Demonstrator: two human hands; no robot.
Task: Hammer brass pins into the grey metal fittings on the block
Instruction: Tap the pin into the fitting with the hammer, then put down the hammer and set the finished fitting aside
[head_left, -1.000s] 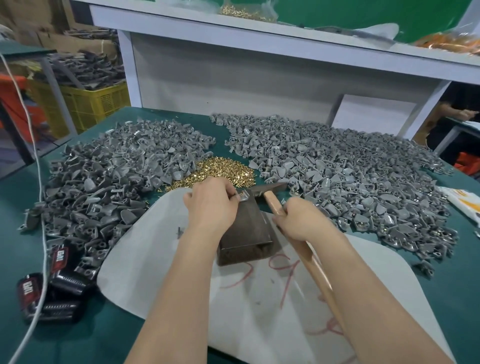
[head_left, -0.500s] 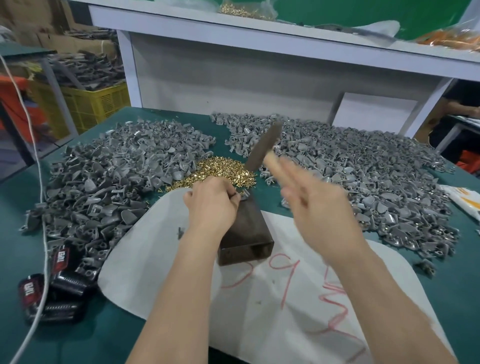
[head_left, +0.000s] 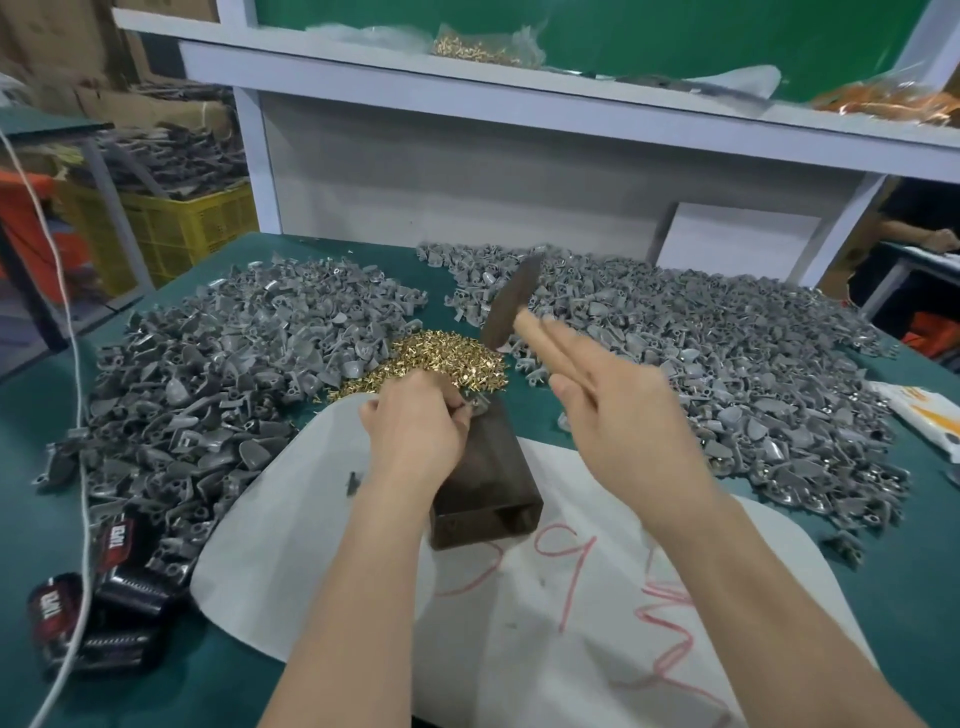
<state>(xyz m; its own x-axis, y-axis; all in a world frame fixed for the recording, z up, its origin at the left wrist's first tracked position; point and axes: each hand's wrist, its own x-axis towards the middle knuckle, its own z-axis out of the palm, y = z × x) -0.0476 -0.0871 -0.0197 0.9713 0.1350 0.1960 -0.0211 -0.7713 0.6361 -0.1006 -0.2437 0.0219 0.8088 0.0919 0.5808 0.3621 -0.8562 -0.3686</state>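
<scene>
Over the dark brown block (head_left: 488, 483) our right hand (head_left: 618, 410) gripped the wooden-handled hammer (head_left: 511, 301); at its far end our left hand (head_left: 415, 421) pinched a grey metal fitting (head_left: 480, 408). Next we likely needed one straight hit.

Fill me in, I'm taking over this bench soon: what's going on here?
A person's left hand pinches a small grey metal fitting on the far end of the dark rectangular block, while the right hand holds a wooden-handled hammer up above it, blurred in motion. A heap of loose brass pins lies just beyond, between two big piles of grey fittings.
</scene>
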